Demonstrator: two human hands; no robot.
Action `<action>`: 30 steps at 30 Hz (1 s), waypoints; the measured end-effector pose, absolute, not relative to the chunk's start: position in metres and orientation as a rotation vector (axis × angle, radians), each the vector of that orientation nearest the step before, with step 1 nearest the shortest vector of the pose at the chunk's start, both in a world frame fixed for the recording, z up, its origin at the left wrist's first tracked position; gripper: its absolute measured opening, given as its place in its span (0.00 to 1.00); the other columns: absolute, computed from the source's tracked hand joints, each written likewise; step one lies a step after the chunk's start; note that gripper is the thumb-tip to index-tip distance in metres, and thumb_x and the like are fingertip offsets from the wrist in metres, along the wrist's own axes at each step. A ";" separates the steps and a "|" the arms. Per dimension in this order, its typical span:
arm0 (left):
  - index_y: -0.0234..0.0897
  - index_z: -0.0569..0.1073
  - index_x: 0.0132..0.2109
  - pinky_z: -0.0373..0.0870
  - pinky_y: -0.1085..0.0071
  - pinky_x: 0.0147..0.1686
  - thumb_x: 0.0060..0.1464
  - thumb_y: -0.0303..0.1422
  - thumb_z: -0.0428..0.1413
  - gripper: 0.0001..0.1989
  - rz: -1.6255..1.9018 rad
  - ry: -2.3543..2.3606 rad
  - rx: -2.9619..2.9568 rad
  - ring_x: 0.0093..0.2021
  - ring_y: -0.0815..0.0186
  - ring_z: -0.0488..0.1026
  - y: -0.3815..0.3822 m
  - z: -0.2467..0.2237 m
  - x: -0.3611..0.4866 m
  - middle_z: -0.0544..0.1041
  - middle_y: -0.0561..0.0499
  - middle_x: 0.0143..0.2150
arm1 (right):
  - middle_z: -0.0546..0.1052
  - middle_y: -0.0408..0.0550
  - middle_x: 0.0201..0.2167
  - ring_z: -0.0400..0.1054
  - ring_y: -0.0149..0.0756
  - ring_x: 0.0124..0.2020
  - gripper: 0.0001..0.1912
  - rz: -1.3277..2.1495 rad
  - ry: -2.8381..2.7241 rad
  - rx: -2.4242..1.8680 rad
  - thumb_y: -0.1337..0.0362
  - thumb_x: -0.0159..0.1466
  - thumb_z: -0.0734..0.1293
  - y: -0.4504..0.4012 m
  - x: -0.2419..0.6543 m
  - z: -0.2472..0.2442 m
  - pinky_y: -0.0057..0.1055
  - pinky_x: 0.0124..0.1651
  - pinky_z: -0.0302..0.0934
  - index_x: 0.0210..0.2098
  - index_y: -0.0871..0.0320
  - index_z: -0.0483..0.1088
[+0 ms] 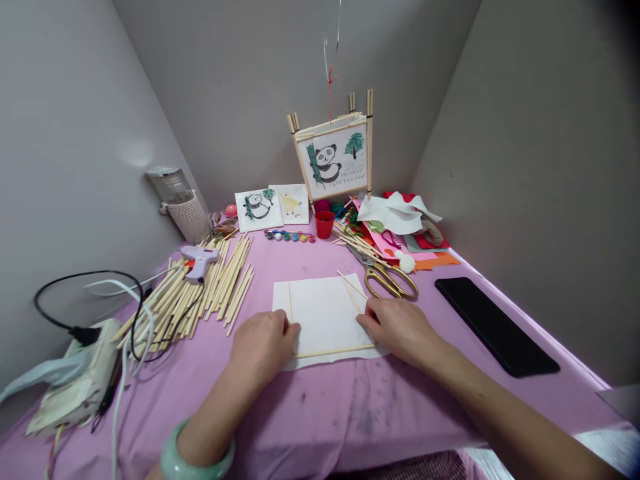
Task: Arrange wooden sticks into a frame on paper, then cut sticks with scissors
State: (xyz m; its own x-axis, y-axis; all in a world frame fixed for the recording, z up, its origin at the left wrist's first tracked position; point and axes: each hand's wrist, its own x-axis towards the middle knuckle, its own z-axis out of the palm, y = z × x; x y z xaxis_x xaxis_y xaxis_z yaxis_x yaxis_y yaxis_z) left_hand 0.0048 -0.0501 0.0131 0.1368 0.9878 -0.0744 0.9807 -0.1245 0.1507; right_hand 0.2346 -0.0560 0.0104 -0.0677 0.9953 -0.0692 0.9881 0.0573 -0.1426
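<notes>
At the paper's (325,317) three o'clock, the right hand (397,327) pinches a stick (352,285); slipping could skew it. The left hand's (265,343) hold is unclear.

A small handicraft corner, in home or studio I cannot tell: grey walls (240,100) enclose a pink-clothed worktop (280,258) bearing a hot-glue gun (201,261) and wooden sticks (229,285) at nine o'clock, a panda-decorated stick frame (333,163) at twelve, paint pots (287,237) near centre, gold-handled scissors (373,267) toward four.

black phone (495,325) – at right | lidded bottle (177,185) in knitted sleeve (189,219) – far left | power strip (75,403), black plug (85,335)
</notes>
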 end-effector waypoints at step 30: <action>0.38 0.78 0.30 0.61 0.68 0.29 0.49 0.34 0.50 0.12 0.071 1.974 2.162 0.33 0.58 0.74 -0.044 0.018 0.000 0.79 0.44 0.30 | 0.76 0.47 0.26 0.68 0.36 0.28 0.13 0.359 -2.214 -2.066 0.59 0.62 0.61 -0.055 0.241 0.005 0.29 0.26 0.44 0.24 0.57 0.70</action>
